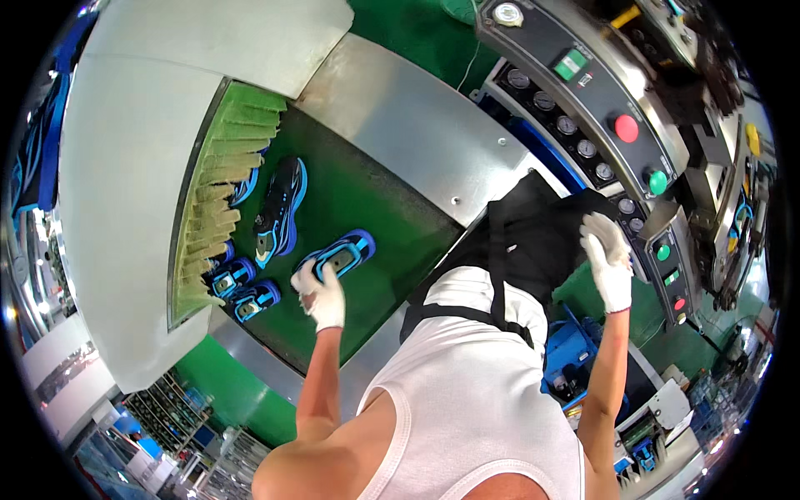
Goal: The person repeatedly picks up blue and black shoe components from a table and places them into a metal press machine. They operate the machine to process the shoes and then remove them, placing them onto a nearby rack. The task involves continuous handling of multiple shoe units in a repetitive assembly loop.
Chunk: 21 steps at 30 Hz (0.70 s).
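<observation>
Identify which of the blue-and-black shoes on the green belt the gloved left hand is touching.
The left hand grips the shoe lying alone nearest the steel plate. The long shoe and the small pair by the curtain strips lie apart, untouched.

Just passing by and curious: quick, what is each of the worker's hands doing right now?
Left hand: closed on a blue shoe on the green belt.
Right hand: open, resting on the black apron.

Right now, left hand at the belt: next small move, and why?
Probably close and lift. The left hand already touches the heel end of the blue-and-black shoe on the green belt, while the right hand rests on the dark apron, away from it.
</observation>
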Each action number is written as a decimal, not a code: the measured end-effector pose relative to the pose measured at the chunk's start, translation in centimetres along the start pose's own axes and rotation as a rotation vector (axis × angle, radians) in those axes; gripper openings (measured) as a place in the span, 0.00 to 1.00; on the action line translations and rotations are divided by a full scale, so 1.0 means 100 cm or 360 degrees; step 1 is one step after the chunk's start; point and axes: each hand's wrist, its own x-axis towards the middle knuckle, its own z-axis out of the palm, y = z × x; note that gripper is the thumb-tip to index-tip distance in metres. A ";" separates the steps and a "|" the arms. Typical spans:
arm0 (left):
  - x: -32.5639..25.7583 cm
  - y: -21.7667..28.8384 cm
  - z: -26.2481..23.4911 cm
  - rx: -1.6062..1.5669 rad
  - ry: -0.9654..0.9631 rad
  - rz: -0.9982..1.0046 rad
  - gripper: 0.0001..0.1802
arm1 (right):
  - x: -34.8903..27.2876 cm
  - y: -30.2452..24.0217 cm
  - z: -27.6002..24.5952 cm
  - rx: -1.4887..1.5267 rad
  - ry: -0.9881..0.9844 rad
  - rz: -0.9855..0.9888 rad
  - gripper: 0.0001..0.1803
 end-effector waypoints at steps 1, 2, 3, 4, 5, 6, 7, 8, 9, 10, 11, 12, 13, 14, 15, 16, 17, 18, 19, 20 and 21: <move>0.011 0.020 0.005 0.0059 -0.0029 -0.0030 0.18 | 0.002 -0.003 0.010 0.0128 -0.0056 -0.0040 0.22; 0.022 0.027 0.006 0.0053 -0.0064 0.0041 0.16 | 0.003 -0.013 0.017 0.0044 -0.0133 -0.0106 0.24; 0.035 0.033 0.011 0.0029 -0.0117 0.0124 0.15 | 0.002 -0.026 0.023 -0.0058 -0.0187 -0.0164 0.25; 0.050 0.027 0.012 -0.0084 -0.0141 0.0321 0.13 | 0.001 -0.041 0.035 -0.0055 -0.0233 -0.0219 0.27; 0.058 0.044 0.003 -0.0181 -0.0201 0.0449 0.14 | 0.000 -0.056 0.046 -0.0046 -0.0266 -0.0271 0.29; 0.062 0.069 -0.005 -0.0224 -0.0231 0.0625 0.14 | 0.000 -0.075 0.053 -0.0164 -0.0283 -0.0486 0.30; 0.059 0.096 -0.013 -0.0261 -0.0264 0.0795 0.15 | 0.000 -0.091 0.061 -0.0288 -0.0305 -0.0695 0.32; 0.057 0.134 -0.021 -0.0410 -0.0349 0.0859 0.16 | -0.004 -0.099 0.073 -0.0305 -0.0257 -0.0821 0.34; 0.054 0.169 -0.024 -0.0399 -0.0290 0.1082 0.16 | -0.005 -0.105 0.085 -0.0337 -0.0202 -0.0942 0.35; 0.047 0.204 -0.028 -0.0502 -0.0353 0.1264 0.16 | -0.004 -0.115 0.092 -0.0523 -0.0057 -0.1072 0.32; 0.037 0.237 -0.028 -0.0625 -0.0432 0.1455 0.17 | -0.003 -0.122 0.097 -0.0741 0.0095 -0.1174 0.29; 0.026 0.269 -0.030 -0.0731 -0.0571 0.1569 0.16 | 0.002 -0.112 0.117 -0.0907 0.0248 -0.1098 0.26; 0.011 0.300 -0.030 -0.0840 -0.0740 0.1618 0.15 | 0.008 -0.098 0.125 -0.1074 0.0397 -0.1005 0.22; -0.003 0.330 -0.029 -0.0935 -0.0827 0.1727 0.15 | 0.011 -0.092 0.106 -0.0925 0.0353 -0.0859 0.18; -0.015 0.357 -0.031 -0.1022 -0.0890 0.1820 0.15 | 0.005 -0.098 0.070 -0.0751 0.0225 -0.0707 0.19; -0.027 0.384 -0.034 -0.1030 -0.0920 0.2123 0.16 | -0.006 -0.084 0.047 -0.0596 0.0418 -0.0739 0.21; -0.040 0.401 -0.030 -0.1037 -0.1020 0.2253 0.19 | -0.021 -0.074 0.027 -0.0441 0.0606 -0.0797 0.22; -0.057 0.430 -0.037 -0.1001 -0.1174 0.2526 0.22 | -0.036 -0.054 0.010 -0.0364 0.0739 -0.0762 0.24; -0.074 0.459 -0.049 -0.0935 -0.1300 0.2778 0.25 | -0.060 -0.055 -0.017 -0.0027 0.0600 -0.0535 0.27; -0.093 0.482 -0.049 -0.1036 -0.1397 0.2862 0.28 | -0.081 -0.037 -0.033 0.0139 0.0662 -0.0417 0.29; -0.110 0.504 -0.053 -0.1121 -0.1486 0.2931 0.32 | -0.103 -0.021 -0.044 0.0320 0.0705 -0.0319 0.31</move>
